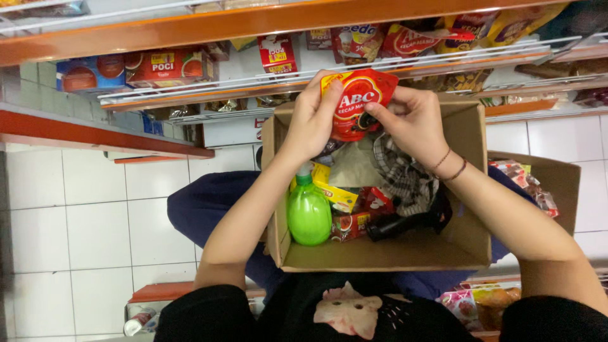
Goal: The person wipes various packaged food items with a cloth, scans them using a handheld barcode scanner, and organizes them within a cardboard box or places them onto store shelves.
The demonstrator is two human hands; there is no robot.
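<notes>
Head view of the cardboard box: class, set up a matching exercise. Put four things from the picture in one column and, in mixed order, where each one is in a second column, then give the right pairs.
Things:
1. red sauce pouch
2. green bottle
3. checked cloth
4. cardboard box

Places:
A. inside the box, by its left wall
B. on the person's lap
C. held above the box between the left hand and right hand
D. inside the box, below the right hand

Pairs: 1-C, 2-A, 3-D, 4-B
</notes>
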